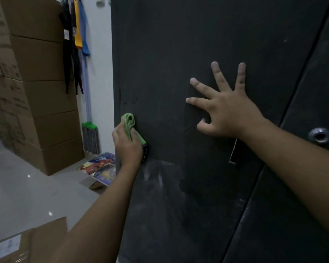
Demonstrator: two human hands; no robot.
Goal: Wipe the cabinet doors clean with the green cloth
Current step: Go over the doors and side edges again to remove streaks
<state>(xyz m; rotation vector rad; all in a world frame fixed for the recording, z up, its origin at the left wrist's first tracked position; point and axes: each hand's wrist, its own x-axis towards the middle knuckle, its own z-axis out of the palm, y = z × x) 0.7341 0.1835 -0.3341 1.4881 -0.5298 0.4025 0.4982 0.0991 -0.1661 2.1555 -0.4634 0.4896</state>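
Note:
A tall black cabinet door fills the middle of the view, with dusty pale smears low on it. My left hand grips the bunched green cloth and holds it against the door near its left edge. My right hand lies flat on the same door with fingers spread, further right and a little higher. A second black door adjoins on the right, carrying a round metal lock.
Stacked cardboard boxes stand at the left. A mop with a green head and hanging items lean on the white wall. Colourful printed sheets lie on the grey tiled floor. Another box sits at the lower left.

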